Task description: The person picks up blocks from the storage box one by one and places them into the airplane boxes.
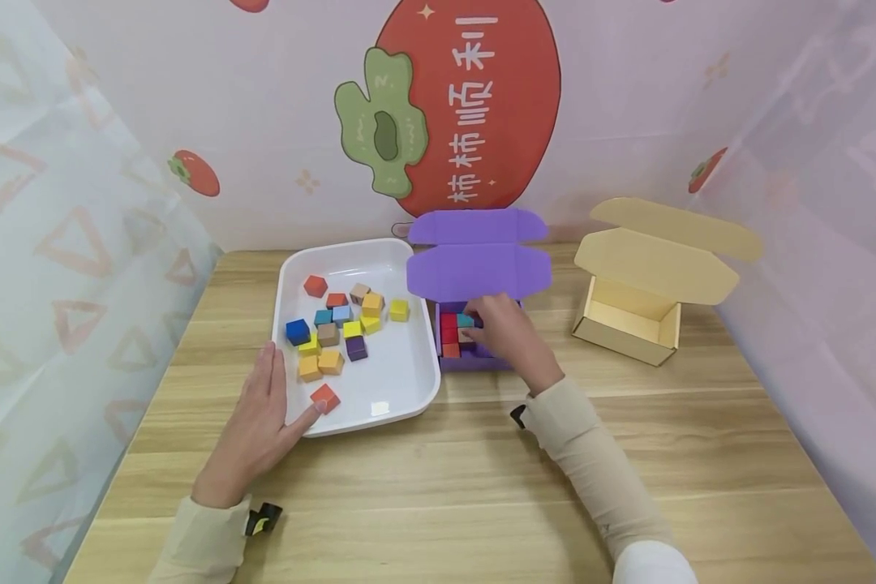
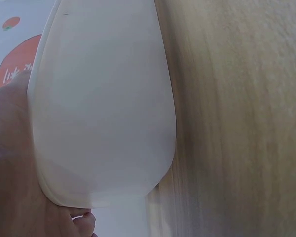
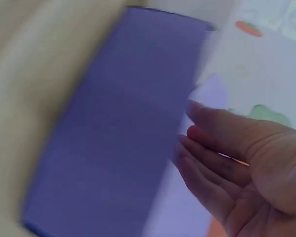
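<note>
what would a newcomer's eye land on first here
Probably the huge red fruit with a green leafy top, printed on the pale backdrop behind the wooden table. Next, likely the small multicoloured cubes scattered in the glossy white tray at left, and the open purple cardboard box just right of it, the right hand reaching in.

Right hand (image 1: 505, 328) in purple box (image 1: 474, 364), grip unclear, left hand (image 1: 255, 422) on tray (image 1: 397, 373) left of it, tan box (image 1: 620, 341) right

Wood-grain table (image 1: 423, 495): white tray (image 1: 387, 373) left, purple box (image 1: 474, 362) midway, tan box (image 1: 623, 341) right.
</note>
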`<action>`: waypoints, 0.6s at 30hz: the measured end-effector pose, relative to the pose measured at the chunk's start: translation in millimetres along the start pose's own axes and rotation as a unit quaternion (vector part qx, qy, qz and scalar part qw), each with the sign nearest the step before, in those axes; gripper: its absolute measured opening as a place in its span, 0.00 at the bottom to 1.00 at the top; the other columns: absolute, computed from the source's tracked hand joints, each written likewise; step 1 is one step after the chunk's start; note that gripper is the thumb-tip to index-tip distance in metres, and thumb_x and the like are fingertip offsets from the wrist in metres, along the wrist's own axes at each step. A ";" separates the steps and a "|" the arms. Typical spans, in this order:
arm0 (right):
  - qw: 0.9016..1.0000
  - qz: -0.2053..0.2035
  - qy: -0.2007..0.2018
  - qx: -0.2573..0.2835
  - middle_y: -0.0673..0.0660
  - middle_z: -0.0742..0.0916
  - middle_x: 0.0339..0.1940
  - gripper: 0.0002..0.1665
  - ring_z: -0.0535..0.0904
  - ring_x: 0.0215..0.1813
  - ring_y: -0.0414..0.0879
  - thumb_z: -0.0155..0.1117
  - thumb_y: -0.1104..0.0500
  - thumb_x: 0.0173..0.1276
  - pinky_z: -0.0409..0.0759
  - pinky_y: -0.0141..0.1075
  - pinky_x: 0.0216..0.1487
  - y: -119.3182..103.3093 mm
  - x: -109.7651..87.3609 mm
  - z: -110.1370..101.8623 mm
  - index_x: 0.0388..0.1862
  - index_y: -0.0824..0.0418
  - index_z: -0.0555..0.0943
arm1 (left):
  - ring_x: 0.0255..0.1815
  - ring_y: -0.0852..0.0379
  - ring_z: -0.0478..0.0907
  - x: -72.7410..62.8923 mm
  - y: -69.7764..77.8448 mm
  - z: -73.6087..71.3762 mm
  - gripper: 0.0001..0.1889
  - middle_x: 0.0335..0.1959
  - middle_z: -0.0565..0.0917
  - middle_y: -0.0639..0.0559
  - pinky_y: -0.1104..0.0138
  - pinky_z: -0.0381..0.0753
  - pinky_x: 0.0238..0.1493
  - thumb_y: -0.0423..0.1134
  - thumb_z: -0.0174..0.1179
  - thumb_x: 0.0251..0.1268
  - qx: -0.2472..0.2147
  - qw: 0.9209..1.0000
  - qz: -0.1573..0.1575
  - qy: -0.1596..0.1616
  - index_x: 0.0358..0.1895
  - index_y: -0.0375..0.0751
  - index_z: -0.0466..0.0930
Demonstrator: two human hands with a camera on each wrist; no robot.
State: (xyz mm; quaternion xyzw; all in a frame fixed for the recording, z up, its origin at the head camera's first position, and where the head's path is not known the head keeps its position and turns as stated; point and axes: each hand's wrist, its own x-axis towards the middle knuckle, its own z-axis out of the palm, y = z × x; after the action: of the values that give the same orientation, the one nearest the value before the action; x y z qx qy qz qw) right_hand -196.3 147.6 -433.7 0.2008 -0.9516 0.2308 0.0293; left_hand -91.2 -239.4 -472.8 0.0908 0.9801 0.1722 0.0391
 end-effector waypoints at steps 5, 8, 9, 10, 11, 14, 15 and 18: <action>0.999 -0.018 -0.012 0.031 0.57 0.89 0.31 0.10 0.84 0.36 0.49 0.78 0.60 0.66 0.86 0.40 0.41 -30.1 21.1 -19.5 0.33 0.66 0.88 | 0.89 0.32 0.36 1.2 0.4 -0.9 0.60 0.89 0.29 0.37 0.30 0.53 0.81 0.71 0.51 0.74 0.006 1.000 0.000 0.001 0.85 0.31 0.29; 0.998 -0.024 -0.037 0.042 0.54 0.78 0.23 0.19 0.76 0.31 0.46 0.78 0.59 0.67 0.79 0.36 0.37 -51.1 38.3 -26.7 0.24 0.64 0.78 | 0.89 0.32 0.36 0.8 -0.8 -1.1 0.60 0.89 0.29 0.37 0.31 0.53 0.82 0.71 0.51 0.73 0.009 1.000 -0.001 0.001 0.85 0.31 0.29; 0.998 -0.025 -0.046 0.040 0.53 0.74 0.23 0.21 0.72 0.30 0.46 0.77 0.59 0.68 0.74 0.36 0.35 -57.6 44.2 -27.9 0.23 0.63 0.75 | 0.89 0.32 0.36 0.9 -1.1 -1.1 0.60 0.89 0.28 0.37 0.31 0.53 0.82 0.70 0.52 0.73 0.007 1.000 -0.001 0.001 0.85 0.31 0.28; 0.998 -0.025 -0.055 0.036 0.53 0.71 0.23 0.22 0.69 0.30 0.45 0.77 0.58 0.68 0.71 0.35 0.34 -63.5 50.2 -28.2 0.22 0.61 0.73 | 0.89 0.32 0.35 1.0 -1.4 -0.9 0.60 0.89 0.28 0.37 0.31 0.53 0.81 0.70 0.52 0.73 0.006 1.000 -0.002 0.001 0.85 0.31 0.28; 0.997 -0.026 -0.064 0.030 0.53 0.70 0.23 0.22 0.68 0.30 0.45 0.77 0.57 0.69 0.68 0.35 0.33 -69.0 56.2 -28.0 0.23 0.62 0.74 | 0.89 0.32 0.35 1.1 -1.8 -0.5 0.60 0.89 0.28 0.38 0.31 0.53 0.82 0.70 0.52 0.74 0.006 1.000 -0.002 0.001 0.85 0.31 0.28; 0.996 -0.013 -0.090 0.019 0.53 0.79 0.28 0.10 0.73 0.34 0.46 0.77 0.56 0.69 0.72 0.32 0.33 -83.7 72.5 -23.1 0.35 0.62 0.87 | 0.89 0.33 0.35 1.0 -2.9 0.8 0.60 0.89 0.27 0.39 0.31 0.53 0.82 0.71 0.51 0.73 0.004 1.000 -0.001 0.002 0.85 0.32 0.28; 0.995 -0.006 -0.101 0.014 0.53 0.82 0.31 0.11 0.75 0.37 0.47 0.77 0.55 0.69 0.75 0.32 0.35 -87.7 77.5 -20.5 0.41 0.62 0.89 | 0.89 0.33 0.35 0.8 -3.2 1.3 0.60 0.89 0.27 0.39 0.31 0.53 0.82 0.71 0.51 0.73 0.004 1.000 0.000 0.002 0.85 0.32 0.28; 0.992 0.019 -0.126 0.013 0.56 0.89 0.44 0.19 0.81 0.44 0.49 0.76 0.55 0.70 0.85 0.36 0.45 -96.9 90.8 -10.1 0.55 0.62 0.89 | 0.89 0.33 0.36 -0.4 -3.3 1.5 0.60 0.89 0.28 0.39 0.31 0.53 0.81 0.72 0.50 0.73 0.005 1.000 0.001 0.004 0.86 0.33 0.28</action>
State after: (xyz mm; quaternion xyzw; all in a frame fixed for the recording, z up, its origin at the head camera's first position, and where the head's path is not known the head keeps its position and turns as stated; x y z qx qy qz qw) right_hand -241.7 39.9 -369.7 0.2109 -0.9482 0.2164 -0.0977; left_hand -91.2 -242.0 -475.3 0.0908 0.9810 0.1678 0.0346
